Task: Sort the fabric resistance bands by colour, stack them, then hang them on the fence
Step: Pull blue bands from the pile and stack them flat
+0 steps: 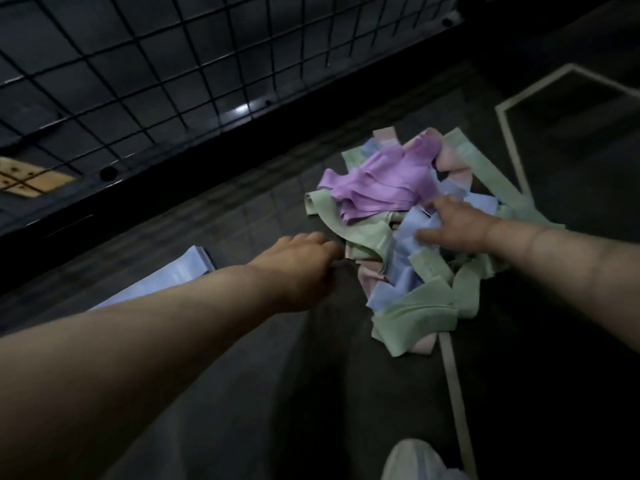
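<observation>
A mixed heap of fabric bands [419,237] lies on the dark floor: purple bands [384,181] on top, green bands [415,315] around the edges, blue [407,237] and pink ones between. My right hand [457,225] rests on the heap with fingers spread over a blue band. My left hand [304,268] reaches to the heap's left edge; its fingertips are hidden, near a green band. A separate stack of blue bands [166,277] lies on the floor to the left, partly behind my left forearm. The black wire fence [145,74] runs across the top.
A pale line [453,386] marks the floor at right, and another outlines a rectangle [509,123] at the upper right. My dark trouser leg and a white shoe [415,460] fill the bottom. A wooden panel [31,178] shows behind the fence.
</observation>
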`<state>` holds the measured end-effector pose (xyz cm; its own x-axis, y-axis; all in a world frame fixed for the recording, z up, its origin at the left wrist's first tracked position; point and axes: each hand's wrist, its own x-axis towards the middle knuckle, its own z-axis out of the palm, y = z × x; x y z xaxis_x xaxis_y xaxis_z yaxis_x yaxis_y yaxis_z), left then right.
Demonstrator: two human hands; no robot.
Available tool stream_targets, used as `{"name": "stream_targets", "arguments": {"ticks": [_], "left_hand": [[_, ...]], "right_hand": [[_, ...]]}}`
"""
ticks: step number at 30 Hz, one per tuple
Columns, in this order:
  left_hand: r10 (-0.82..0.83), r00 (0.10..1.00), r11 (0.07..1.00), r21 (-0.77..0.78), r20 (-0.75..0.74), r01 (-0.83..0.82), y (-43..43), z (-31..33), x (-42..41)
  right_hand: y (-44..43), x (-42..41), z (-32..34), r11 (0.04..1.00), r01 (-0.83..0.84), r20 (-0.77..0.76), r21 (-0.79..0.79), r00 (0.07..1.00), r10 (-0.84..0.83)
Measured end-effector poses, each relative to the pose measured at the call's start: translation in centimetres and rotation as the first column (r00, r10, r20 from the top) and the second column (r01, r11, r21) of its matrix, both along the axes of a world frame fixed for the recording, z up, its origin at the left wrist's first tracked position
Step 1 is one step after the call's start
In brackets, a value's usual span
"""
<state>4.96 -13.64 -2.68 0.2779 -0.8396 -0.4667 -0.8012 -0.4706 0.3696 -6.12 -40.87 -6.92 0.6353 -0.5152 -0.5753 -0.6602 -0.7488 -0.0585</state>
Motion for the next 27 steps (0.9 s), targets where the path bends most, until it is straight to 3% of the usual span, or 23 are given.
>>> {"name": "stream_targets", "arguments": {"ticks": [2,6,10,12,14,17,21,24,27], "left_hand": [[0.069,0.995,0.997,0.032,-0.077,-0.066,-2.3,-0.4,-1.1],[0.246,0.913,0.966,0.006,-0.324,-0.258,-4.4,-0.9,-3.2],[0.377,0.802,0.91,0.023,-0.463,-0.414,-4.5,-1.4,-4.8],[0.44,0.723,0.863,0.03,-0.533,-0.504,-4.5,-1.9,-4.9],[0.5,0.588,0.774,0.024,-0.636,-0.632,-4.7,-1.9,-4.8],[0.479,0.403,0.668,0.026,-0.78,-0.744,-5.2,-1.3,-4.3],[0.398,0.242,0.617,0.064,-0.885,-0.784,-5.4,-1.0,-3.6],[0.263,0.122,0.634,0.076,-0.957,-0.77,-5.2,-0.4,-3.2],[0.215,0.095,0.642,0.068,-0.972,-0.764,-5.0,0.9,-3.2]], "right_hand": [[0.1,-0.7,-0.3,0.996,-0.086,-0.045,-0.02,0.995,0.085],[0.5,-0.5,-0.8,0.992,-0.084,0.264,-0.098,0.959,0.107],[0.7,-0.2,0.0,0.979,-0.182,0.326,-0.091,0.924,0.202],[0.7,0.3,1.2,0.993,-0.122,0.392,0.007,0.913,0.109],[0.9,1.0,2.6,0.986,-0.09,0.455,0.14,0.89,0.017],[0.9,2.4,4.7,0.945,-0.071,0.503,0.319,0.858,-0.105],[2.2,4.1,7.4,0.798,-0.075,0.491,0.598,0.822,-0.29],[4.3,5.1,8.9,0.519,-0.046,0.349,0.853,0.791,-0.502],[5.7,6.0,9.3,0.334,-0.008,0.228,0.942,0.745,-0.626]]}}
